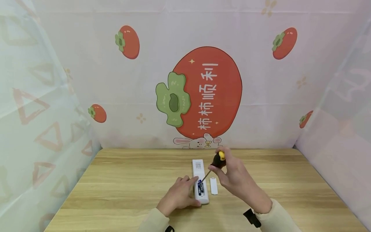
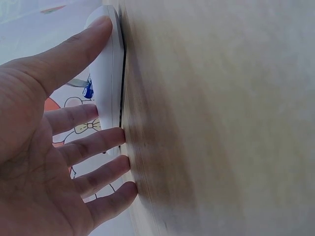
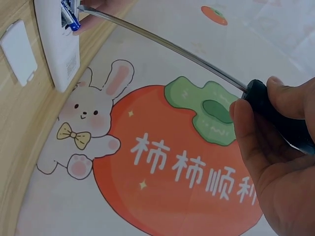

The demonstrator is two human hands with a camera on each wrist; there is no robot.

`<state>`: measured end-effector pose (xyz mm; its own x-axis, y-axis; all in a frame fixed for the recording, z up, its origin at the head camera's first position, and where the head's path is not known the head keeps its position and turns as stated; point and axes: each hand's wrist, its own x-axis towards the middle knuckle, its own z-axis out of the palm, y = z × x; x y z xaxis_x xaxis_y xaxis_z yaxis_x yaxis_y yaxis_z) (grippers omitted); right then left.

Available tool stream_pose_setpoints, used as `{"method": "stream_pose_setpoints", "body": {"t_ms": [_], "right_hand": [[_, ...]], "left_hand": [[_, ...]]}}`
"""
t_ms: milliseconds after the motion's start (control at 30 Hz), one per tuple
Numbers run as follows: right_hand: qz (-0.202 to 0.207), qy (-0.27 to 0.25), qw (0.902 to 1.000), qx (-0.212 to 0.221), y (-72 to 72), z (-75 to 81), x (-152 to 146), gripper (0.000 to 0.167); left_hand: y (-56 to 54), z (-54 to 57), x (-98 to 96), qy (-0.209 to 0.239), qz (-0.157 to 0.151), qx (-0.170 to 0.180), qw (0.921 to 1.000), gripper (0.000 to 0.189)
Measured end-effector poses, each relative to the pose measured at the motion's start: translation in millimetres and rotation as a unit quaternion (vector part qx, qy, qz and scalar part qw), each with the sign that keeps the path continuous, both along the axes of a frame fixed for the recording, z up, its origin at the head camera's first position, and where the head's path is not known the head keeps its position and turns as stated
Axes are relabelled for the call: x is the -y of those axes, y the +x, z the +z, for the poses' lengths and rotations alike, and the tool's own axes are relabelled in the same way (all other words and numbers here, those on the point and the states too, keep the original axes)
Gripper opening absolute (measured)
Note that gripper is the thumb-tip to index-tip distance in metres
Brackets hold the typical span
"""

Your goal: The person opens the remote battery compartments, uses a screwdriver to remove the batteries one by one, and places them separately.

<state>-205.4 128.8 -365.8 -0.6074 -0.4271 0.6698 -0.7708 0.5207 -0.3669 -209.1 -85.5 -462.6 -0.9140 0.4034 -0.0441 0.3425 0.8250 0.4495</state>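
Note:
A white remote control lies back up on the table, its battery compartment uncovered. My left hand steadies it, thumb pressing the near end and index fingertip at its left edge. The other left fingers are spread and fairly straight. My right hand grips a screwdriver by its black and yellow handle. The metal shaft slants down, with its tip at the batteries. A blue battery sticks up out of the compartment at a tilt; a dark battery lies beside it.
The white battery cover lies on the wooden table just right of the remote. Behind the table's back edge hangs a printed cloth with persimmons and a rabbit. Cloth walls flank both sides.

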Motion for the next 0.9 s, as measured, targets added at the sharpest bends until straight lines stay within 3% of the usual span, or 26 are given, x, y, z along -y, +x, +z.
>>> {"method": "stream_pose_setpoints", "body": {"t_ms": [400, 900], "right_hand": [[0.009, -0.037, 0.9992, -0.012, 2.1, 8.9, -11, 0.066], [-0.025, -0.051, 0.9984, 0.004, -2.4, 2.6, -19, 0.064]], "left_hand": [[-0.2, 1.8, -0.9, 0.001, 0.002, 0.002, 1.0, 0.091], [0.0, 1.5, -1.1, 0.004, 0.0, 0.0, 1.0, 0.093]]}}
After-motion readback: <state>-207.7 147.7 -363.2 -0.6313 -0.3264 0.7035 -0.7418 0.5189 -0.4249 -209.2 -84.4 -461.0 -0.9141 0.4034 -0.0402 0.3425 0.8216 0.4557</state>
